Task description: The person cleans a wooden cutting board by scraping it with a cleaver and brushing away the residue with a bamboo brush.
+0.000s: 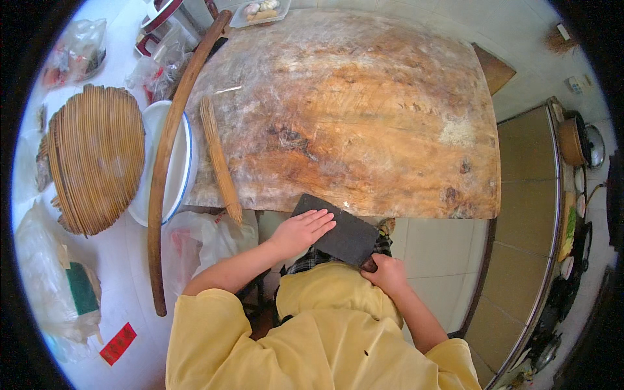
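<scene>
My right hand (pixel 387 273) grips the short wooden handle of a cleaver with a broad dark blade (pixel 348 234). The blade points up and to the left, and its far corner overlaps the near edge of a large wooden board (pixel 390 112). Flat on the blade's face lies my left hand (pixel 302 231), fingers extended and close together. Pale, flour-like dust coats much of the board's upper and left parts. A small heap of light crumbs (pixel 457 132) sits at its right. A bundle of thin sticks (pixel 219 161) rests at the board's left end.
Beyond the board's left side are a long wooden pole (pixel 170 141), a white blue-rimmed basin (pixel 184 165) and a slatted round mat (pixel 97 156). A plastic tray (pixel 261 13) with garlic stands at the back. Pans and a counter (pixel 526 204) line the right.
</scene>
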A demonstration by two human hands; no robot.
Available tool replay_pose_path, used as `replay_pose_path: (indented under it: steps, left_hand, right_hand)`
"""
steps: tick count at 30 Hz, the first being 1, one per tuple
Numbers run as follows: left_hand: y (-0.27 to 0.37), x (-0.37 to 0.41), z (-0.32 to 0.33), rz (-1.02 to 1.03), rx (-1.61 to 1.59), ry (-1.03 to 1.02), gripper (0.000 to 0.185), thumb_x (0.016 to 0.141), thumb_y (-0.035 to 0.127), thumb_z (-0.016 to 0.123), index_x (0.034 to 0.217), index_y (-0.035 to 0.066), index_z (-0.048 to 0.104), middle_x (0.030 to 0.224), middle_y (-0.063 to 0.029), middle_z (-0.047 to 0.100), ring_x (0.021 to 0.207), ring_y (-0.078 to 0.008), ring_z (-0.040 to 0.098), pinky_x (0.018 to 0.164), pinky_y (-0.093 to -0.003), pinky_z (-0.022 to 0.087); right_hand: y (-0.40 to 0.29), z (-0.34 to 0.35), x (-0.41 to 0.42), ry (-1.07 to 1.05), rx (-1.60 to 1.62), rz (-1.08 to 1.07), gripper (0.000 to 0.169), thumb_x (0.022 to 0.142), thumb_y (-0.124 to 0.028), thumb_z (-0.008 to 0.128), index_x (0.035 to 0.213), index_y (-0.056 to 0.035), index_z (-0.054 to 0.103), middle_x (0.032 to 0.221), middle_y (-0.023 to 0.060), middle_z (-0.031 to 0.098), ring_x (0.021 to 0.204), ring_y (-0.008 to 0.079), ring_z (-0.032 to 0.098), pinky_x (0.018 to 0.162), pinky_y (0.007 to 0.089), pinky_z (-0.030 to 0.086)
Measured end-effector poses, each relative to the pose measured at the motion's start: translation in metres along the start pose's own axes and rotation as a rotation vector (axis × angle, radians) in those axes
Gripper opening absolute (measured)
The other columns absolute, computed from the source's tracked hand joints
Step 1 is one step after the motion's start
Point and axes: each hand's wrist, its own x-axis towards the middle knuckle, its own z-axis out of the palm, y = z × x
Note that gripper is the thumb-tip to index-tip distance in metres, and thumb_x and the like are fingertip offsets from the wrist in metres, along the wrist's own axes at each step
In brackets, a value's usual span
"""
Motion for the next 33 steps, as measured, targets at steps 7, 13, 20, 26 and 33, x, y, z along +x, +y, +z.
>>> replay_pose_path:
  steps: [7,13,20,26,33]
  left_hand:
    - [-0.002,0.003,0.000,-0.005,-0.015,0.013,0.046,0.080,0.010,0.042,0.126,0.008,0.042,0.131,-0.0067,0.041,0.122,-0.0204,0.038,0.102,-0.0336,0.032]
    - [-0.009,0.039,0.004,0.031,-0.045,0.048,0.045,0.081,0.010,0.042,0.126,0.010,0.042,0.131,-0.0054,0.042,0.122,-0.0195,0.039,0.101,-0.0335,0.033]
    - [-0.018,0.038,0.005,0.085,-0.042,0.029,0.045,0.079,0.010,0.043,0.124,0.011,0.044,0.130,-0.0046,0.043,0.121,-0.0192,0.040,0.100,-0.0336,0.035]
    - [-0.020,0.026,-0.003,0.074,-0.067,-0.039,0.049,0.076,0.005,0.046,0.125,0.011,0.044,0.131,-0.0049,0.042,0.122,-0.0196,0.039,0.102,-0.0338,0.033]
    - [-0.012,0.013,-0.003,0.006,-0.097,0.024,0.051,0.074,0.003,0.048,0.124,0.011,0.045,0.130,-0.0057,0.043,0.120,-0.0202,0.041,0.101,-0.0343,0.035]
  right_hand:
    - [-0.001,0.002,0.000,0.027,-0.028,-0.031,0.033,0.063,-0.036,0.068,0.073,-0.0066,0.056,0.075,0.0108,0.061,0.069,0.0280,0.060,0.061,0.0378,0.048]
    - [0.017,-0.008,0.006,0.110,0.029,0.047,0.033,0.062,-0.034,0.069,0.071,-0.0052,0.056,0.070,0.0116,0.061,0.065,0.0288,0.060,0.059,0.0377,0.049]
    - [0.006,-0.001,0.001,0.204,0.109,0.042,0.027,0.059,-0.026,0.071,0.069,-0.0050,0.058,0.068,0.0117,0.061,0.063,0.0297,0.060,0.058,0.0376,0.048]
    - [-0.010,-0.007,-0.001,0.078,0.068,0.033,0.032,0.063,-0.034,0.069,0.073,-0.0051,0.059,0.071,0.0129,0.061,0.067,0.0296,0.061,0.061,0.0388,0.049]
    - [-0.007,-0.014,0.005,0.065,0.046,0.003,0.031,0.063,-0.033,0.068,0.073,-0.0052,0.059,0.070,0.0131,0.061,0.066,0.0295,0.061,0.061,0.0386,0.049]
